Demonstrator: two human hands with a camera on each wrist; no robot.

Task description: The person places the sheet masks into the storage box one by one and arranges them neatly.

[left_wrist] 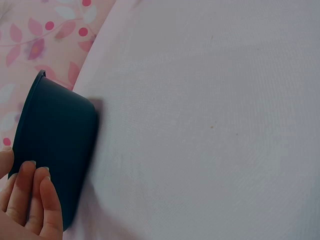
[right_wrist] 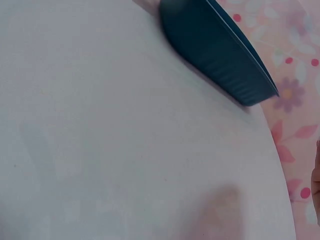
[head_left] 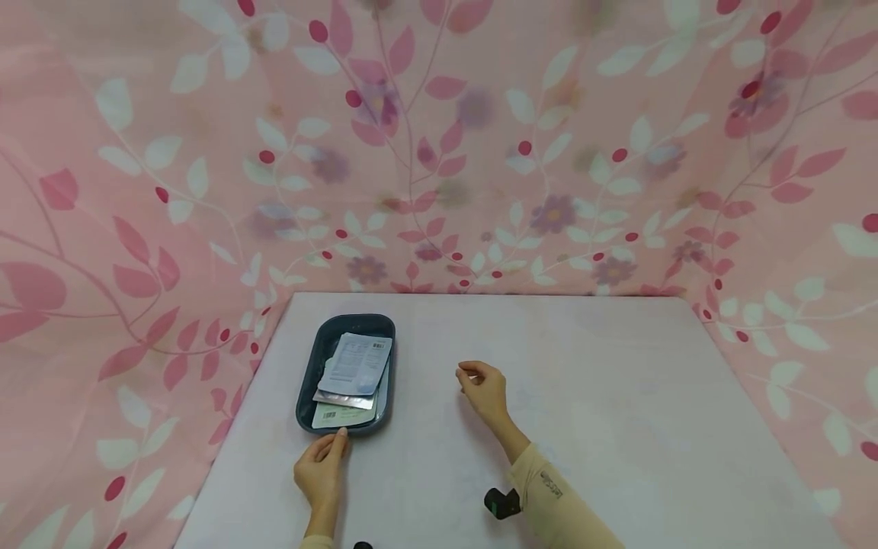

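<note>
A dark blue-green tray (head_left: 335,329) sits on the left part of the white table, holding several flat packets. The top packet (head_left: 357,366) is pale blue with printed text; beneath it show a silvery edge and a pale green packet (head_left: 346,415). At the tray's near end, my left hand (head_left: 318,474) pinches the rim, thumb on top. The left wrist view shows its fingers (left_wrist: 50,197) against the tray's outer wall (left_wrist: 57,120). My right hand (head_left: 485,393) hovers right of the tray, loosely curled and holding nothing.
The white table (head_left: 583,366) extends to the right of the tray. Behind it hangs a pink floral cloth (head_left: 480,191), which also covers both sides. A black wrist device (head_left: 502,503) sits beside the right sleeve (head_left: 559,496).
</note>
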